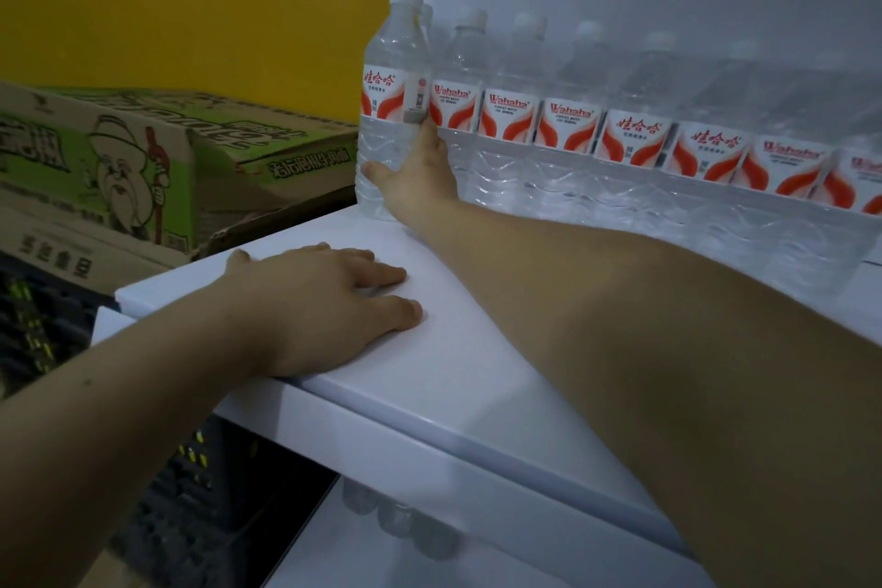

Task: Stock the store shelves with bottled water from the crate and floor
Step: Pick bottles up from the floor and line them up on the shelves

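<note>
Clear plastic in the grip: the right hand wraps thumb and fingers round the lower body of a Wahaha water bottle, which stands upright at the left end of the row of bottles on the white shelf. It looks like the placing step: seat it flush, then let go. The left hand lies flat with fingers spread near the shelf's front corner. Watch the left edge, because the bottle stands close to it, with a cardboard box just beyond. Bare shelf runs along the front, likely room for another row.
</note>
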Demonstrator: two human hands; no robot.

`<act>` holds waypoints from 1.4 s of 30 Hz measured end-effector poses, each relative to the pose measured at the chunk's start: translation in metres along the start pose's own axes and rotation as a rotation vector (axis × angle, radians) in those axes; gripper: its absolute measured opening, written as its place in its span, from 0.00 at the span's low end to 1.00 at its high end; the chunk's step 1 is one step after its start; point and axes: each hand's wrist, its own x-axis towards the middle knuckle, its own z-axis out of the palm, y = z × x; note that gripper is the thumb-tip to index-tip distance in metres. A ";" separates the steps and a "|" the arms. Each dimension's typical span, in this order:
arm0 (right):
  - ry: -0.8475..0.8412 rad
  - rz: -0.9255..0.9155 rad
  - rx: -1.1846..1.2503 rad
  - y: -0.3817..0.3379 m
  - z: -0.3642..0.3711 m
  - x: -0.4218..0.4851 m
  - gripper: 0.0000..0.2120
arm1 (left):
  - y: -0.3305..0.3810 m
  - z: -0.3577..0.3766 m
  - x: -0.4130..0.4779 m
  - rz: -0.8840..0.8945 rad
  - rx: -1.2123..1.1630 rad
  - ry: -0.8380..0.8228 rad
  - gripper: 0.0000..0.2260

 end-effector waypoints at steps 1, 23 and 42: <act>-0.002 0.002 0.010 0.001 0.000 0.000 0.43 | 0.001 0.000 0.000 -0.005 0.003 0.003 0.30; -0.011 0.038 -0.124 0.000 -0.001 -0.007 0.35 | -0.004 0.003 0.007 0.009 0.013 0.036 0.29; -0.456 0.098 -0.423 -0.081 -0.152 -0.191 0.39 | 0.023 -0.008 -0.167 -0.099 -0.239 0.037 0.27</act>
